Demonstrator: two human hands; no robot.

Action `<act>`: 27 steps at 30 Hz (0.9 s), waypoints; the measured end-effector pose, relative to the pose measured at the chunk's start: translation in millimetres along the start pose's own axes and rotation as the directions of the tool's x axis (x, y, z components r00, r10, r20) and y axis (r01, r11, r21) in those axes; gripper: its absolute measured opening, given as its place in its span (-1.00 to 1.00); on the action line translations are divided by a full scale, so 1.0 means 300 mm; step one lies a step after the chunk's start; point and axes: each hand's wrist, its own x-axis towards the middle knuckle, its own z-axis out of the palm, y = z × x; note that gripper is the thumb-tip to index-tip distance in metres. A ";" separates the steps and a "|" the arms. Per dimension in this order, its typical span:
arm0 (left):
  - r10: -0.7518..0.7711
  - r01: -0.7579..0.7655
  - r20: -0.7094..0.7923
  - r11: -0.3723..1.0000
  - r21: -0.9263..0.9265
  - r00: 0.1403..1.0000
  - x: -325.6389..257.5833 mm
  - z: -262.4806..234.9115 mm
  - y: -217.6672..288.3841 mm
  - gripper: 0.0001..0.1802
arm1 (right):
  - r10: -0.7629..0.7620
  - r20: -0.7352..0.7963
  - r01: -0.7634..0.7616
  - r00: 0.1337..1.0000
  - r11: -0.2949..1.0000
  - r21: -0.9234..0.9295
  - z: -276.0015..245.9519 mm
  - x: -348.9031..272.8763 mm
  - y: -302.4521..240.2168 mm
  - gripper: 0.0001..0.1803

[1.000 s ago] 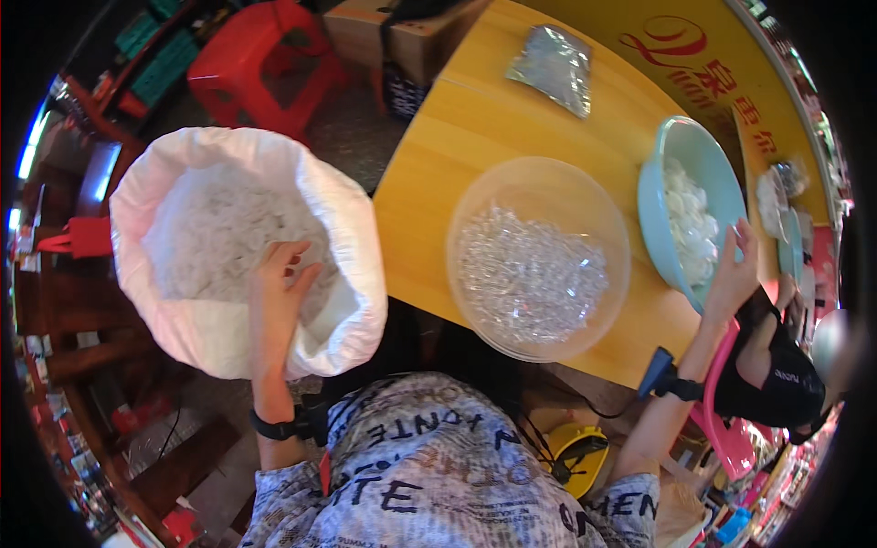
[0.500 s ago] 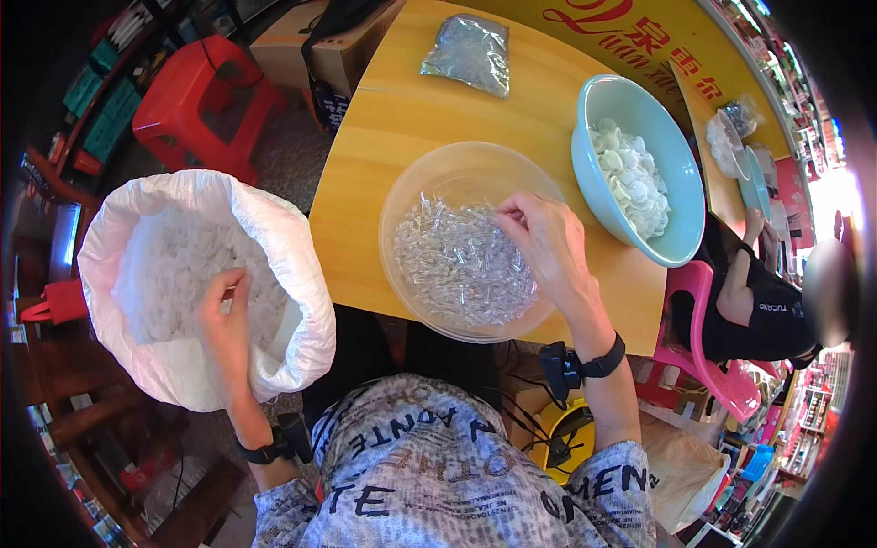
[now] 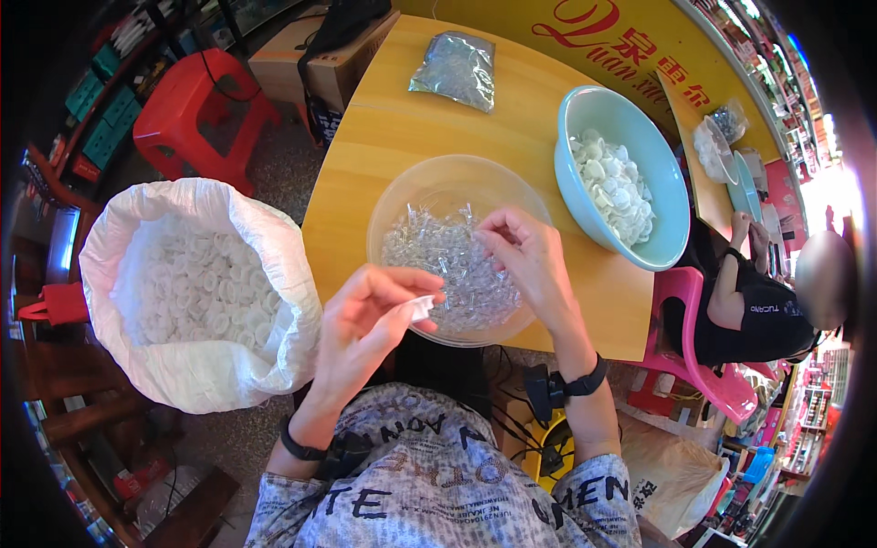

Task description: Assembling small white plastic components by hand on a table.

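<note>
My left hand [image 3: 365, 315] pinches a small white round cap [image 3: 422, 308] at the near rim of a clear plastic bowl [image 3: 438, 183]. That bowl is heaped with several small clear plastic pieces [image 3: 448, 269]. My right hand [image 3: 523, 260] reaches into the bowl, its fingertips closed among the clear pieces; whether it holds one I cannot tell. To my left a big white sack [image 3: 274, 274] stands open, full of white caps [image 3: 192, 288]. A light blue bowl [image 3: 671, 210] to the right holds white assembled pieces [image 3: 612, 187].
The bowls rest on a yellow wooden table [image 3: 384, 128], with a clear bag of small parts [image 3: 455, 68] at its far end. A red stool [image 3: 196, 105] and a cardboard box [image 3: 320, 64] stand beyond. Another person in black [image 3: 758, 306] sits on a pink chair [image 3: 703, 374] at right.
My left hand has come out of the white sack with a cap and moved right to the clear bowl. My right hand stays in the clear bowl, picking among the pieces.
</note>
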 end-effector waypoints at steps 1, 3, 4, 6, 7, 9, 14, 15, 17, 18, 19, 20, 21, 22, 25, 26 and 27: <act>-0.053 0.053 -0.023 0.998 -0.032 0.998 0.016 0.009 -0.024 -0.96 | 0.061 0.062 -0.070 0.996 0.985 0.156 -0.003 -0.008 0.004 -0.90; -0.089 0.083 -0.067 0.993 -0.087 0.994 0.053 0.037 -0.051 -0.90 | 0.115 0.129 -0.150 0.985 0.940 0.307 -0.009 -0.019 0.021 -0.90; -0.094 0.088 -0.063 0.993 -0.084 0.994 0.064 0.039 -0.052 -0.90 | 0.113 0.161 -0.169 0.980 0.903 0.396 -0.011 -0.025 0.034 -0.89; -0.125 0.129 -0.049 0.989 0.077 0.991 0.079 0.042 -0.053 -0.80 | 0.107 0.192 -0.190 0.976 0.853 0.487 -0.014 -0.035 0.048 -0.89; -0.129 0.133 -0.049 0.988 0.083 0.990 0.083 0.037 -0.059 -0.80 | 0.105 0.222 -0.208 0.969 0.831 0.515 -0.016 -0.039 0.048 -0.87; -0.136 0.138 -0.030 0.986 0.093 0.990 0.087 0.022 -0.077 -0.74 | 0.102 0.253 -0.229 0.962 0.805 0.548 -0.020 -0.048 0.040 -0.85; -0.184 0.192 -0.065 0.971 0.140 0.981 0.098 0.024 -0.079 -0.76 | 0.060 0.263 -0.220 0.963 0.738 0.638 -0.015 -0.076 0.027 -0.75; -0.176 0.184 -0.065 0.971 0.152 0.982 0.098 0.022 -0.085 -0.77 | 0.060 0.264 -0.222 0.963 0.734 0.642 -0.010 -0.082 0.023 -0.75; -0.131 0.137 -0.044 0.976 0.171 0.990 0.100 0.009 -0.114 -0.77 | 0.034 0.153 -0.116 0.988 0.814 0.569 0.002 -0.095 0.002 -0.78; -0.080 0.082 -0.018 0.979 0.188 0.997 0.100 0.004 -0.121 -0.77 | 0.032 0.152 -0.114 0.988 0.811 0.574 0.004 -0.102 -0.015 -0.78; -0.080 0.082 -0.018 0.978 0.194 0.997 0.100 0.005 -0.122 -0.77 | 0.012 0.104 -0.064 0.994 0.858 0.510 0.003 -0.110 -0.036 -0.77; -0.069 0.071 -0.016 0.979 0.194 0.997 0.098 0.010 -0.122 -0.77 | -0.011 0.057 -0.015 0.998 0.897 0.441 0.004 -0.117 -0.053 -0.77; -0.061 0.062 -0.011 0.980 0.190 0.998 0.099 0.013 -0.125 -0.77 | -0.008 0.054 -0.017 0.998 0.897 0.442 0.007 -0.123 -0.063 -0.77; -0.063 0.063 -0.008 0.980 0.191 0.998 0.100 0.012 -0.125 -0.77 | -0.078 0.005 0.071 0.997 0.928 0.367 0.011 -0.127 -0.072 -0.76; -0.066 0.066 -0.006 0.973 0.221 0.998 0.097 0.014 -0.121 -0.78 | -0.224 -0.071 0.234 0.972 0.946 0.224 0.026 -0.129 -0.080 -0.75; -0.069 0.069 -0.005 0.973 0.221 0.998 0.097 0.016 -0.117 -0.78 | -0.299 -0.095 0.311 0.949 0.937 0.160 0.027 -0.130 -0.080 -0.75; -0.073 0.072 -0.006 0.973 0.221 0.997 0.096 0.016 -0.114 -0.78 | -0.299 -0.096 0.312 0.949 0.937 0.161 0.027 -0.132 -0.084 -0.75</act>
